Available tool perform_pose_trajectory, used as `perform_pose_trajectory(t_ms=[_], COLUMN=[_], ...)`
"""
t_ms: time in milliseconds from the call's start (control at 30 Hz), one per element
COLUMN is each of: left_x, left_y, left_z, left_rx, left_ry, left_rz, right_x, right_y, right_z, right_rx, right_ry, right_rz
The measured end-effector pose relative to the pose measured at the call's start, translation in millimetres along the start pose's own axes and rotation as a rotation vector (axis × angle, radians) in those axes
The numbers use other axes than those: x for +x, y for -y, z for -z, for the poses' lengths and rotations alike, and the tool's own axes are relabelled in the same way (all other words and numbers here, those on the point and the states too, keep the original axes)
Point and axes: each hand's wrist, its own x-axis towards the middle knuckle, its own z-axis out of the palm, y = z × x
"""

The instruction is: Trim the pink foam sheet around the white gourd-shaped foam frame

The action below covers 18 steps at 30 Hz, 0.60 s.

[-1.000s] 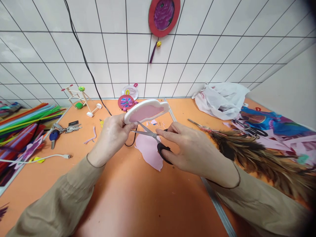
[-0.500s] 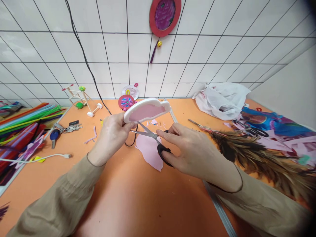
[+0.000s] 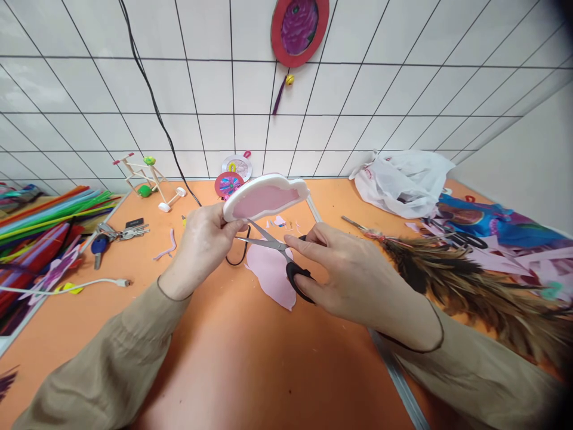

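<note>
while the hand [image 3: 203,239] pinches it, the white-rimmed pink piece [image 3: 266,198] tilts up.

Glossy white tiles [image 3: 250,86], smooth orange tabletop [image 3: 233,358], shiny metal scissors blades [image 3: 268,240], matt cloth sleeves [image 3: 111,352].

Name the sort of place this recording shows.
Likely a craft workspace: scissors held open in the right hand, pink offcuts on the orange tabletop, and a pile of bright craft stems.
</note>
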Motion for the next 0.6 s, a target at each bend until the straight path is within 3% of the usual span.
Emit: perform_pose_trajectory(t_ms=[600], left_x=[-0.3], left_y=[-0.1], left_z=[-0.8], left_rx=[-0.043], left_ry=[0.002], left_rz=[0.014], right_x=[0.3], right_y=[3.1], right_z=[-2.3], right_rx=[-0.028], right_ry=[-0.029], right_rz=[0.010])
